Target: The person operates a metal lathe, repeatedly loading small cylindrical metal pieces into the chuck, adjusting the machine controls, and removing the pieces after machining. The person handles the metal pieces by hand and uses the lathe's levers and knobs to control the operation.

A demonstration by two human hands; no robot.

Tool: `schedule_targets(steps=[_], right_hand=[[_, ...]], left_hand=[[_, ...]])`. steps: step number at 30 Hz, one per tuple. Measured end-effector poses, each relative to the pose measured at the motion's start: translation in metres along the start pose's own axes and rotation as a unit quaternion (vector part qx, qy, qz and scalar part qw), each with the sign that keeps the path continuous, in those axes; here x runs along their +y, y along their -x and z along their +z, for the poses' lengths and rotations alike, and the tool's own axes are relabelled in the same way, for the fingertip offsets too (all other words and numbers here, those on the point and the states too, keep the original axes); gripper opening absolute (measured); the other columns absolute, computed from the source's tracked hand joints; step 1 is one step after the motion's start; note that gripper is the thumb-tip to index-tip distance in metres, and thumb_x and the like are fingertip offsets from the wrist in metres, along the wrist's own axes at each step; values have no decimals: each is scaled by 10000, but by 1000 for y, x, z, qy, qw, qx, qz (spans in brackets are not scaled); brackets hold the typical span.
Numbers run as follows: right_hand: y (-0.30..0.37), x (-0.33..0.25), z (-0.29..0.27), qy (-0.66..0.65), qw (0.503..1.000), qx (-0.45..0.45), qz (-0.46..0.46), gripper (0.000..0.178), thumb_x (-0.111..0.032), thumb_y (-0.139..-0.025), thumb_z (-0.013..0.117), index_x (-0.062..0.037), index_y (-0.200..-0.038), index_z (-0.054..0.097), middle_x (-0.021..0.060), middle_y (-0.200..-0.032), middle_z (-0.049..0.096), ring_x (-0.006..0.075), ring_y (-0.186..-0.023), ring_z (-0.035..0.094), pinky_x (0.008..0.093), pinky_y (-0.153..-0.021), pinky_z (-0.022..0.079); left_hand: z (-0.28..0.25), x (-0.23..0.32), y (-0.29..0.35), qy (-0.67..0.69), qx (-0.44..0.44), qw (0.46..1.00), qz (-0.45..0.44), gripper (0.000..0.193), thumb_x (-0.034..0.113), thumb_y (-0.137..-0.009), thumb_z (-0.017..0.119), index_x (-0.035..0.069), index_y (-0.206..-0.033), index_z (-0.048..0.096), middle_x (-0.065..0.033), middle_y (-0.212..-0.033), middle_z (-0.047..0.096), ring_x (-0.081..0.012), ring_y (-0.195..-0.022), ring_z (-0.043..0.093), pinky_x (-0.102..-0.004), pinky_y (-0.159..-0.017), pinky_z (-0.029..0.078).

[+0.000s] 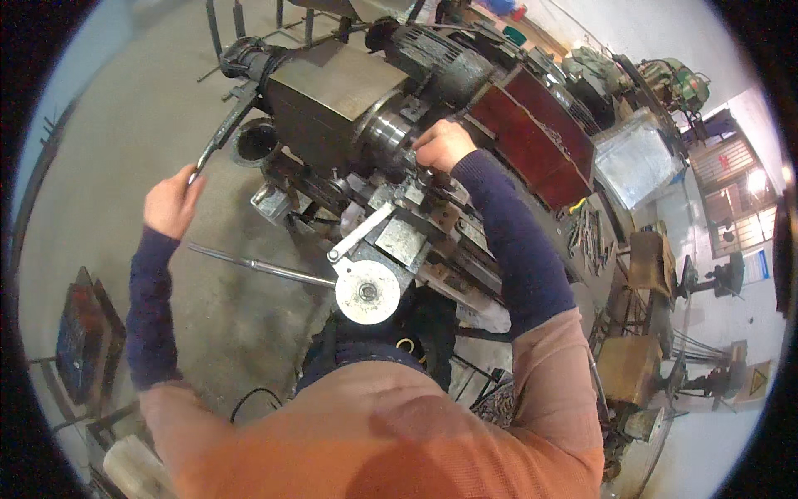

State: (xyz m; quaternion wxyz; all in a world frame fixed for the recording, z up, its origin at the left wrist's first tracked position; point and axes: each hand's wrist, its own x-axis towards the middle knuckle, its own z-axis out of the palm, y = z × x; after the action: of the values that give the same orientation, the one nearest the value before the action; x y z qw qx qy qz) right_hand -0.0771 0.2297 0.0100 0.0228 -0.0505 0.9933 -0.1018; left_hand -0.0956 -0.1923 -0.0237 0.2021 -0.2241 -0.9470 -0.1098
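While my left fingers (178,185) wrap lever (223,135) near its tip, likely for leverage, right fingers (427,150) bunch beside metal cylinder (387,131); can't tell what they pinch.

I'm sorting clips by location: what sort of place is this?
Probably a machine workshop: a lathe-like machine with a shiny round metal part, a finned motor beyond it, and loose hand tools to the right.

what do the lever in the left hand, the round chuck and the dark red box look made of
Lever: probably steel, worn smooth; dark grey with bright glints along it.
Round chuck: likely machined steel, polished; sharp highlights band its curved side.
Dark red box: seemingly painted, judging by its broad red faces; metal or wood underneath, I can't tell.
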Motion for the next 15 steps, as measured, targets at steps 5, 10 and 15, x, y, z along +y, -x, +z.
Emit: schedule_targets(steps=[5, 10, 15], right_hand=[[-19, 21, 27, -75, 996, -15, -44, 331, -209, -573, 583, -64, -849, 696, 162, -798, 656, 257, -735, 646, 305, -730, 496], [-15, 29, 34, -155, 986, 6, -65, 370, -205, -570, 571, -56, -888, 685, 180, -766, 648, 245, -710, 642, 302, -702, 483], [-20, 14, 27, -100, 994, -25, -27, 384, -208, -565, 569, -60, -901, 681, 189, -759, 637, 270, -700, 634, 330, -688, 478]], left_hand=[[3, -84, 70, -37, -129, 979, -151, 328, 323, -844, 523, 47, -1019, 549, -180, -723, 597, -368, -700, 578, -434, -604, 444], [35, -90, 103, 37, -133, 968, -208, 366, 360, -804, 574, 21, -936, 532, -199, -646, 564, -393, -673, 567, -443, -588, 434], [49, -97, 85, -42, -147, 966, -208, 324, 316, -786, 599, 31, -932, 546, -208, -742, 591, -384, -749, 578, -464, -639, 449]])
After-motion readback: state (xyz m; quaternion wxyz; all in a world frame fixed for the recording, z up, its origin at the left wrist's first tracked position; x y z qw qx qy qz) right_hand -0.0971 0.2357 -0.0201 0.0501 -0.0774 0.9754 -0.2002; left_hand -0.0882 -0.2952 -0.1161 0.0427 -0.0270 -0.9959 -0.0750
